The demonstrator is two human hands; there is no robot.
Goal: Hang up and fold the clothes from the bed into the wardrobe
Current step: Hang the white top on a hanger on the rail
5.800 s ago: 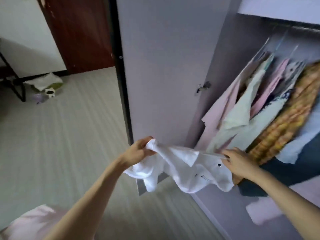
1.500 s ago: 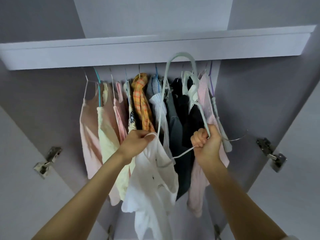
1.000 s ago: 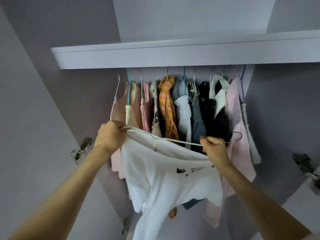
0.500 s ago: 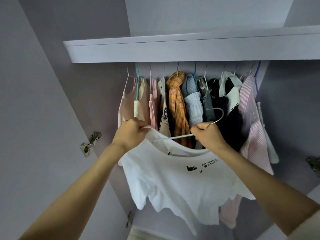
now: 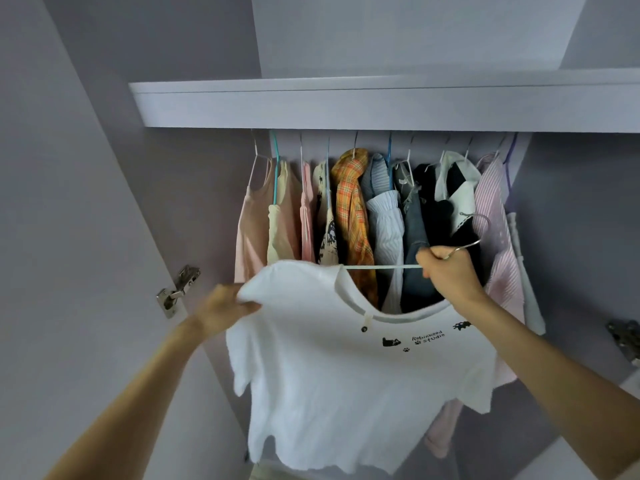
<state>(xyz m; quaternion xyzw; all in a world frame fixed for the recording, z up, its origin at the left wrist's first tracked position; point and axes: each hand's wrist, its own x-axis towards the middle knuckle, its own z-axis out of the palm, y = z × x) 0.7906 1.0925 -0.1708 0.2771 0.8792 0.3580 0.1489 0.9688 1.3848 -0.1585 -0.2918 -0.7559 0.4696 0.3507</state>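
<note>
Head view: the right hand is curled round the neck of a pale wire hanger, its metal hook jutting up and to the right of the knuckles. The hanger's bar runs left from that fist into the neck opening of a white T-shirt, which drapes below both hands. The left hand pinches the shirt's left shoulder fabric, fingers bunched on the cloth. Across the chest, just below the right wrist, small black print reads "Robinkeed studio", flanked by little black animal figures and paw marks. Beyond the hands, inside the wardrobe, a row of garments hangs under the shelf: a pink top above the left hand, an orange plaid shirt between the hands, and a pink striped shirt right of the right hand. A metal door hinge sits left of the left hand.
</note>
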